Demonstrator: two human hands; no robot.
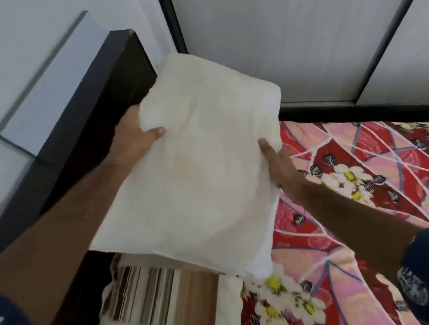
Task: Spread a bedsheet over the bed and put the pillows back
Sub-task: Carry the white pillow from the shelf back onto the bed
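I hold a cream-white pillow [195, 171] in the air above the head end of the bed. My left hand [134, 136] grips its left edge, thumb pressed into the top. My right hand [276, 163] grips its right edge, fingers curled underneath. A red and pink floral bedsheet [370, 192] lies spread over the mattress to the right. Below the held pillow, a second pillow [152, 302] with brown and beige stripes rests on the bed by the headboard.
The dark wooden headboard [82, 134] runs along the left, against a pale wall. Grey panels with a dark frame [341, 105] border the far side of the bed.
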